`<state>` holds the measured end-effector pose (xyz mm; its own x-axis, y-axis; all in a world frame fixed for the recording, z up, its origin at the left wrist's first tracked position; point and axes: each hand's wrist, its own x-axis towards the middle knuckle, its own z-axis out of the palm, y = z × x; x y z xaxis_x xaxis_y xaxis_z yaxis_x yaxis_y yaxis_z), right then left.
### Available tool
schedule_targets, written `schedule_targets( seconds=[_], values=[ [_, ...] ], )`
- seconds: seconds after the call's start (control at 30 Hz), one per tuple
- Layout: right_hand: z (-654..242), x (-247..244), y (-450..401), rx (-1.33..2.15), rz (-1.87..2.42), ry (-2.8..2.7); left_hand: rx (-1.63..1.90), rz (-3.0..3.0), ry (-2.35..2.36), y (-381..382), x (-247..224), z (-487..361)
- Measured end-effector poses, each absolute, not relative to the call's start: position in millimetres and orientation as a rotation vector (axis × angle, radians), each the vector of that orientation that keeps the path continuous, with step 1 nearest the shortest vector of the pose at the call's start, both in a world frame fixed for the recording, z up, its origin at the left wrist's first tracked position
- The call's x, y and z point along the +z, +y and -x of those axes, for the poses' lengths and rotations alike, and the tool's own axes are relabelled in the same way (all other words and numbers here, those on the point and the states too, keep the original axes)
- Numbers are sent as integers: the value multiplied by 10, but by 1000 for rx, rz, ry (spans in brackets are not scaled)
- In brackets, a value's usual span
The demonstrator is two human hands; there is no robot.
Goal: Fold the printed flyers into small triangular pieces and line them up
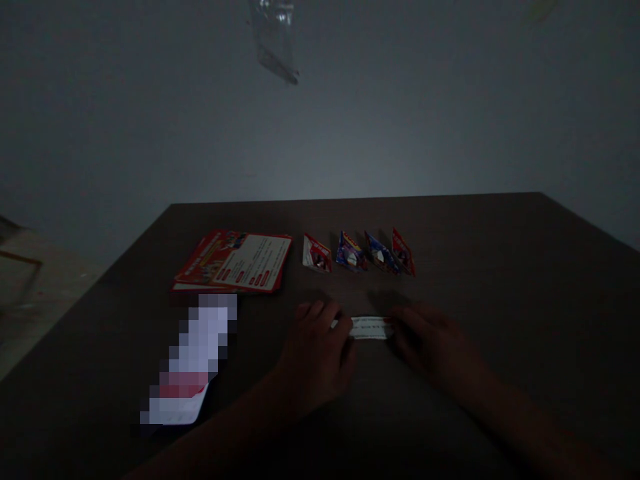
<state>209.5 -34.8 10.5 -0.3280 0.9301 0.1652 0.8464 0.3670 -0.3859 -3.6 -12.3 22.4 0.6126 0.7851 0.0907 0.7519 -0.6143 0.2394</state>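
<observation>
Beneath fingers (343, 329), white strip (371, 328), ends hidden

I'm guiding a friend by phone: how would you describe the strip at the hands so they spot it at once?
On the dark table, find the row of four small red and blue pieces. Nearer the camera, the pale strip spans the gap between the left hand and right hand. It's narrow and whitish with faint dark print, unlike those colourful pieces.
</observation>
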Motion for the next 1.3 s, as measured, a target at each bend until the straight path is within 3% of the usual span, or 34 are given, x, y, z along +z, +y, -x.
schedule_targets(
  seconds=[0.63,1.1,1.3],
  values=[
    [-2183,86,-349,312,1241,-2405,423,-2550,1067,-71,83,30],
    [-2122,108,-419,940,1152,-2054,697,-2244,764,-136,55,-53],
    [-2115,108,-429,996,1125,-2022,853,-2214,717,-155,91,-70]
  ],
)
